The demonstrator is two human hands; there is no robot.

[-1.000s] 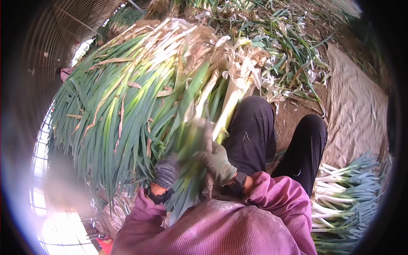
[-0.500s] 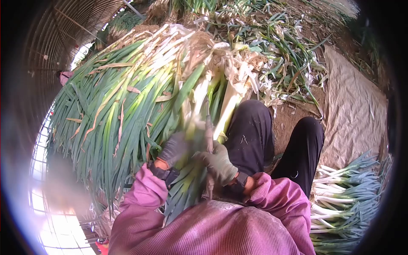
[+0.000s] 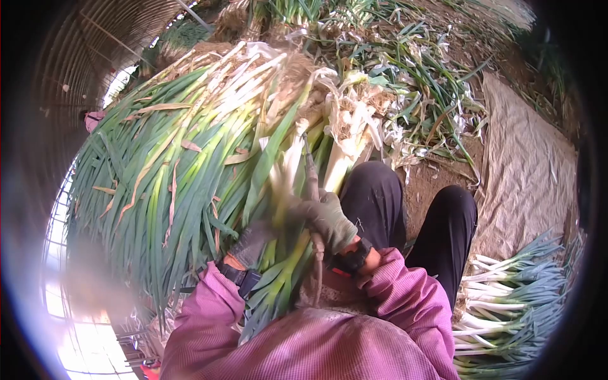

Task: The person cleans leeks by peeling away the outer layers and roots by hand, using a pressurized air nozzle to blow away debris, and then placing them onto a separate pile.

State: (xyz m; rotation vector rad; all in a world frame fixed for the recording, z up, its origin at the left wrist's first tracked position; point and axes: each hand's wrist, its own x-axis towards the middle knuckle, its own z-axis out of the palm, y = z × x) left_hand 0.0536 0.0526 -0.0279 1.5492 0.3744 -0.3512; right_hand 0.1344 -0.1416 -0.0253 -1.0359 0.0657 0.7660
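Observation:
My left hand (image 3: 248, 244), in a dark grey glove, is closed on a green onion (image 3: 291, 155) at its leafy part; the fingers are partly blurred. The white end of this onion points away from me and its green leaves hang toward my lap. My right hand (image 3: 332, 218), in a grey-green glove, is closed around a thin wand (image 3: 311, 177) with a narrow tip and a hose-like tail running down to my lap. The wand's tip lies beside the white stalk. Blurred fingers of the right hand reach across the onion's middle.
A large heap of untrimmed green onions (image 3: 171, 164) lies at left, roots away from me. Peeled scraps (image 3: 437, 107) cover the soil ahead. Cleaned green onions (image 3: 500, 304) are stacked at lower right, below a tan cloth (image 3: 529, 164). My knees (image 3: 373, 193) stand at centre right.
My left hand has moved down and slightly left along the onion. My right hand and the wand have shifted slightly, and the onion's white end shows more sharply.

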